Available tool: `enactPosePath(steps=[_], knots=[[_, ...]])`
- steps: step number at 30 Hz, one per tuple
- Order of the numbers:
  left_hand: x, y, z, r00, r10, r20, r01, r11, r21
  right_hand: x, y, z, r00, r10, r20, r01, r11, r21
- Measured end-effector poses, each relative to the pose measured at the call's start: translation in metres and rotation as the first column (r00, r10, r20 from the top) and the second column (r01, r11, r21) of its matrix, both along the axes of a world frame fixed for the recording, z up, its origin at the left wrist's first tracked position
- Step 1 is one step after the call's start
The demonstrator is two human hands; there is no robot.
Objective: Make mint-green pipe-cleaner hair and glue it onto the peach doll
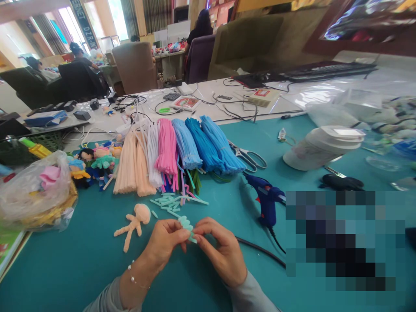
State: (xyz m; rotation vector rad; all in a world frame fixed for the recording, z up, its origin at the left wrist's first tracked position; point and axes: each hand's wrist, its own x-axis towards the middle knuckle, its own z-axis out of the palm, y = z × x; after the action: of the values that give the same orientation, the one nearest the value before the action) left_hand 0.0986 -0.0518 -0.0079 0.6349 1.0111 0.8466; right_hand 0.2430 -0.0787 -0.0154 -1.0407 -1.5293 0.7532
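My left hand (169, 240) pinches a small mint-green piece of bent pipe cleaner (185, 223) between thumb and forefinger. From the other side, my right hand (221, 247) has its thumb and fingertips closed on the lower end of the same piece. Just behind my hands lie several short cut mint-green pipe cleaner lengths (167, 200) in a loose heap. To the left of my left hand, a peach pipe-cleaner doll body (134, 223) with a round head lies flat on the green mat (81, 264).
Bundles of peach (128, 164), pink (166, 145) and blue pipe cleaners (224, 147) lie behind. Scissors (248, 157), a blue glue gun (266, 197) and a white lidded cup (321, 147) are to the right. Finished dolls (102, 158) and a plastic bag (35, 190) sit left. People work farther back.
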Motion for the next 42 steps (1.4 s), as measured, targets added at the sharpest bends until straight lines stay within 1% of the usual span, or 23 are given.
enactPosePath(steps=[6,14,16,18,21,23,25,29,32,36,39,42], knots=[[-0.0001,-0.0008,-0.0012,1.000,-0.017,0.016,0.018,1.000,-0.011,-0.0001,0.0001,0.0006,1.000,0.002,0.030,-0.005,0.995,0.100],[0.0021,-0.0021,0.0029,1.000,-0.003,0.027,0.004,1.000,-0.024,-0.0008,0.0004,-0.0018,1.000,0.004,0.009,-0.005,0.995,0.101],[0.0025,-0.0017,0.0032,1.000,0.006,0.031,-0.006,1.000,-0.022,-0.0013,-0.0001,-0.0033,1.000,0.007,-0.005,-0.006,0.997,0.076],[0.0027,-0.0011,0.0025,0.999,0.026,0.023,-0.026,1.000,-0.011,-0.0016,-0.0011,-0.0045,1.000,0.002,-0.026,-0.002,1.000,0.023],[0.0024,-0.0001,-0.0003,0.996,0.089,-0.008,-0.088,0.996,0.024,-0.0013,-0.0027,-0.0047,0.997,-0.035,-0.068,0.029,0.995,-0.093],[0.0020,0.0003,-0.0021,0.991,0.129,-0.025,-0.128,0.991,0.040,-0.0011,-0.0031,-0.0039,0.996,-0.053,-0.078,0.042,0.990,-0.133],[0.0017,0.0006,-0.0029,0.990,0.139,-0.037,-0.137,0.989,0.047,-0.0012,-0.0027,-0.0029,0.996,-0.063,-0.056,0.057,0.993,-0.105],[0.0024,0.0007,-0.0010,0.994,0.103,-0.033,-0.102,0.994,0.028,-0.0013,-0.0007,-0.0018,0.997,-0.070,0.033,0.070,0.997,0.022],[0.0035,0.0001,0.0003,0.995,0.098,-0.023,-0.097,0.995,0.014,-0.0014,0.0000,-0.0012,0.996,-0.069,0.063,0.064,0.995,0.079],[0.0035,-0.0010,-0.0014,0.997,0.077,-0.004,-0.077,0.997,0.030,-0.0021,-0.0009,-0.0001,0.994,-0.060,0.086,0.051,0.994,0.101],[0.0015,-0.0012,-0.0037,0.998,0.062,-0.006,-0.062,0.996,0.070,-0.0017,-0.0021,0.0000,0.996,-0.044,0.076,0.036,0.994,0.102],[-0.0004,-0.0024,-0.0048,0.998,0.037,-0.060,-0.026,0.984,0.174,0.0002,-0.0028,0.0001,0.999,-0.041,0.010,0.041,0.999,0.017]])
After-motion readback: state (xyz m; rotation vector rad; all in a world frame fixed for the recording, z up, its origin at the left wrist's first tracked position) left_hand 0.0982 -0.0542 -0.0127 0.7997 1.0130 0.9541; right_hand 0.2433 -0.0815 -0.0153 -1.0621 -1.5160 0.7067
